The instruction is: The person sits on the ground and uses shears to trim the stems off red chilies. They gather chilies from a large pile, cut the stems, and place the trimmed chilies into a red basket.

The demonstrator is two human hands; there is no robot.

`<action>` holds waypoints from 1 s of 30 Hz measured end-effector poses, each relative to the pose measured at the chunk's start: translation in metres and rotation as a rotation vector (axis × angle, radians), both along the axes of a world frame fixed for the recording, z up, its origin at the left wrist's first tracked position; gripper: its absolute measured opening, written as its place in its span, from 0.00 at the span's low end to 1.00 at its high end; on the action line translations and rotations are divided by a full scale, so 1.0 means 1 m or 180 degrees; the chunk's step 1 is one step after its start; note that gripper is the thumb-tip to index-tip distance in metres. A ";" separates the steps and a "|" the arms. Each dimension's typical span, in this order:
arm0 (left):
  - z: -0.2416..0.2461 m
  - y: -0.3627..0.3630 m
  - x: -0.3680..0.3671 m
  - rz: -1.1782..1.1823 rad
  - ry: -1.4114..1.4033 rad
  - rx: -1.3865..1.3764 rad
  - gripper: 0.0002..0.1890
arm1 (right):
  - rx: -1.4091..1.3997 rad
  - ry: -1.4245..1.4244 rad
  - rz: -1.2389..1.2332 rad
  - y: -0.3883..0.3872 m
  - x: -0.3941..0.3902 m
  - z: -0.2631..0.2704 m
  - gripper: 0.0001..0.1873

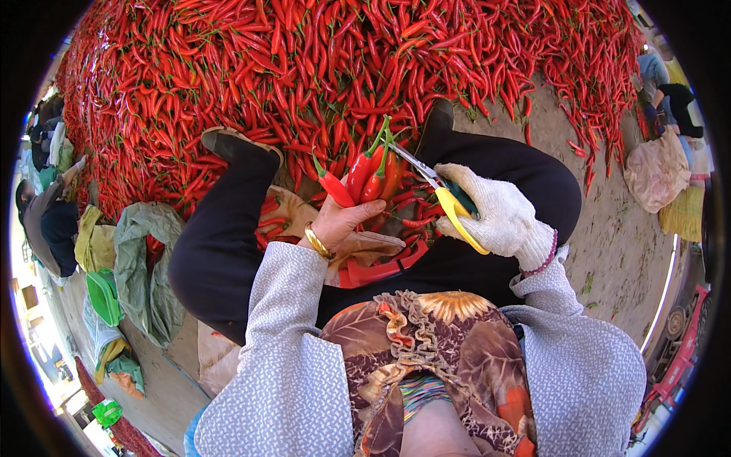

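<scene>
Bare except for a gold bangle (318,240) at the wrist, my left hand (346,216) clasps a small bunch of red chili peppers (362,176). Their green stems (384,137) point up and away from me. On my right hand (492,208) is a white knitted glove, and it grips scissors (454,211) with yellow and dark green handles. The scissor blades reach toward the stems; whether they touch them I cannot tell. Between my legs, below the hands, lie loose chilies (414,221), a tan cloth or sack (365,245) and a red plastic container edge (365,275).
A huge heap of red chilies (285,63) spreads in front of my shoes. At left stand a grey-green sack (149,268) and a green plastic basket (104,297). Other people (48,223) sit at the far left and right. A pale sack (659,168) rests at right.
</scene>
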State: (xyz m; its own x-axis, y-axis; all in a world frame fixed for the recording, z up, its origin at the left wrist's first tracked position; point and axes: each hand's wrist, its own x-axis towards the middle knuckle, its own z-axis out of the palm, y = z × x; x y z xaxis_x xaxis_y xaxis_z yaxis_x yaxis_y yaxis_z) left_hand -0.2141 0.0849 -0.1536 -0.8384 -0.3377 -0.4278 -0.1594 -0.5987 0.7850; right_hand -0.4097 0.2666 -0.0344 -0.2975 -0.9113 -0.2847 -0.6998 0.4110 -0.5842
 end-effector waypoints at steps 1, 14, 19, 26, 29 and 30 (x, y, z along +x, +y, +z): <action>0.000 -0.001 0.000 -0.0039 -0.0070 -0.0142 0.30 | 0.0020 0.0027 -0.0008 0.000 0.000 0.000 0.36; -0.006 -0.002 0.000 0.0479 0.0166 -0.0010 0.24 | -0.0594 -0.0403 -0.0365 0.000 0.003 -0.004 0.32; -0.008 -0.001 -0.001 0.0506 0.0109 -0.0012 0.25 | -0.0028 0.0018 0.0143 -0.002 0.006 -0.001 0.39; -0.013 0.003 -0.005 0.0365 -0.0066 -0.0149 0.32 | 0.0083 0.0253 0.0123 -0.004 0.009 -0.005 0.32; -0.012 0.008 -0.006 0.0590 0.0101 -0.0039 0.25 | 0.0046 0.0279 0.0092 -0.003 0.008 -0.007 0.30; -0.012 0.008 -0.006 0.0590 0.0063 -0.0034 0.24 | 0.0026 0.0230 0.0099 -0.002 0.008 -0.008 0.29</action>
